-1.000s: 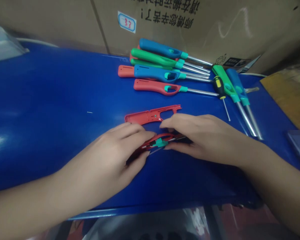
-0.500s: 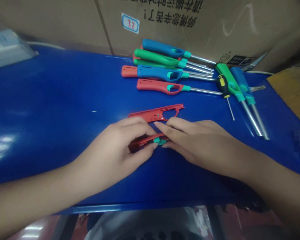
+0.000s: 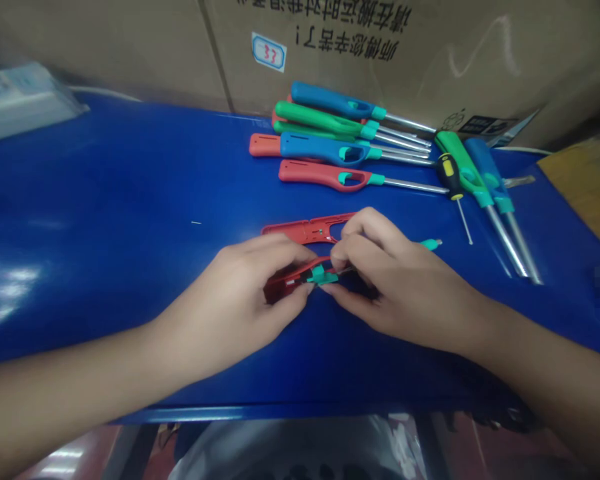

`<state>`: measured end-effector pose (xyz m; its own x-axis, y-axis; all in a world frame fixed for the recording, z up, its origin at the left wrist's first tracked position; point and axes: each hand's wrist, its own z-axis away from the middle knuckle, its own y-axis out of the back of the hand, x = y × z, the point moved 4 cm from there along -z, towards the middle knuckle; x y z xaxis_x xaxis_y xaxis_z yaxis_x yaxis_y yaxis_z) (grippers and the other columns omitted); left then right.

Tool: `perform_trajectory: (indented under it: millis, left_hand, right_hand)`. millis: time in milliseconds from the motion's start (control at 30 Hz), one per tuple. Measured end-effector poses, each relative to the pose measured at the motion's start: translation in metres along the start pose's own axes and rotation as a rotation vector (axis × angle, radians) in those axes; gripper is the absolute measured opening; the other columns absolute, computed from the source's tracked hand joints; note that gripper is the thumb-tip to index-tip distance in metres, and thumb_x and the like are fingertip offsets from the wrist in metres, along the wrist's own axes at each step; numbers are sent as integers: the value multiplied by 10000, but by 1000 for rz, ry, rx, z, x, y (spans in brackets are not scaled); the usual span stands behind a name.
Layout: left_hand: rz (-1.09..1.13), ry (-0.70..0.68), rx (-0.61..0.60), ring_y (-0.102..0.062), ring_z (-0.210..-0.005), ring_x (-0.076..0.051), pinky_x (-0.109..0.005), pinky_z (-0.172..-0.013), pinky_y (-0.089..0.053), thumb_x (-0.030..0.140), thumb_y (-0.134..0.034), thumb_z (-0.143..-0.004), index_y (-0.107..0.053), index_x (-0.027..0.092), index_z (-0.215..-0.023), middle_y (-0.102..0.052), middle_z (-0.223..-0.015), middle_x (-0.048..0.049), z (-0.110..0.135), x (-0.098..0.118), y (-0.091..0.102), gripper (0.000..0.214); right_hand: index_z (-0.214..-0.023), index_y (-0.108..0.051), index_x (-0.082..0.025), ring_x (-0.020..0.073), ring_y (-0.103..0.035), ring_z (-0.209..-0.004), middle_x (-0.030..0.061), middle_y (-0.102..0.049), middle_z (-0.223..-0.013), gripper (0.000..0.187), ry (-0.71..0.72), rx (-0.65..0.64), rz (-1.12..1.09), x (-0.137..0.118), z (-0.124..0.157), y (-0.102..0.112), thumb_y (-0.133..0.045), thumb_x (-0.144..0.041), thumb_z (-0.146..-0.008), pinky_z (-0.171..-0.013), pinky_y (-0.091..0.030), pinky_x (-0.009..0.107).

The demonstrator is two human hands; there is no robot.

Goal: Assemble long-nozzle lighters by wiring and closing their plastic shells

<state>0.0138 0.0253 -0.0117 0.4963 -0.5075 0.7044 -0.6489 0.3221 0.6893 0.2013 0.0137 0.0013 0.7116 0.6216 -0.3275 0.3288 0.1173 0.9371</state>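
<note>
Left hand (image 3: pixel 235 300) and right hand (image 3: pixel 395 300) both hold a clenched pinching grip on a red utility-lighter shell (image 3: pixel 285 288), at mid-desk toward the near edge of the blue desk (image 3: pixel 105 200). Its long axis runs left to right, rising slightly rightward. A teal fitting (image 3: pixel 321 275) sits in the shell, between the hands.

A second red lighter shell (image 3: pixel 300 231) lies just beyond, long axis left to right, its loop end under the right hand's fingers. A small teal-tipped part (image 3: pixel 431 244) lies right of that hand.

Assembled lighters (image 3: pixel 320 175) lie in a row near the far edge, metal nozzles pointing right. Two more (image 3: pixel 467 163) at the far right point toward the near edge, beside a black-and-yellow screwdriver (image 3: pixel 447 170). Cardboard cartons (image 3: pixel 330 53) stand behind the far edge, contents hidden.
</note>
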Motion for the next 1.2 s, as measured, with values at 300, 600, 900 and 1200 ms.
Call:
perform_trajectory:
  millis: [300,600,900,1200]
  left_hand:
    - [93,13,42,-727,-901,-147,-241,-759,-566,147,-628,-935,-616,216,-1206,-757,-1073,-8,3,-1,-3,280]
    - [-10,-36,59,-560,-660,-58,-186,-712,-496,96,-660,-854,-547,210,-1010,-658,-905,63,1,2,0,224]
    - [-3,-50,101,-498,-601,-47,-162,-567,-413,115,-659,-840,-553,185,-952,-593,-789,72,4,4,1,169]
    - [-92,-98,107,-460,-556,-50,-178,-534,-387,93,-602,-787,-589,168,-911,-567,-742,65,3,5,2,145]
  right_hand:
    - [-1131,-735,-199,172,-692,-881,48,-740,-1004,214,70,-2,-51,5,0,-10,-545,-282,-1077,-648,-460,278]
    - [-993,-761,-200,161,-704,-830,47,-764,-939,186,99,120,-168,7,-1,-9,-588,-226,-1055,-687,-514,269]
    - [-1013,-754,-200,156,-715,-839,38,-763,-938,181,126,140,-121,5,-1,-8,-578,-212,-1052,-720,-535,270]
    - [-1041,-762,-191,136,-717,-792,16,-771,-930,130,190,190,-80,5,-1,-10,-633,-189,-1023,-643,-506,258]
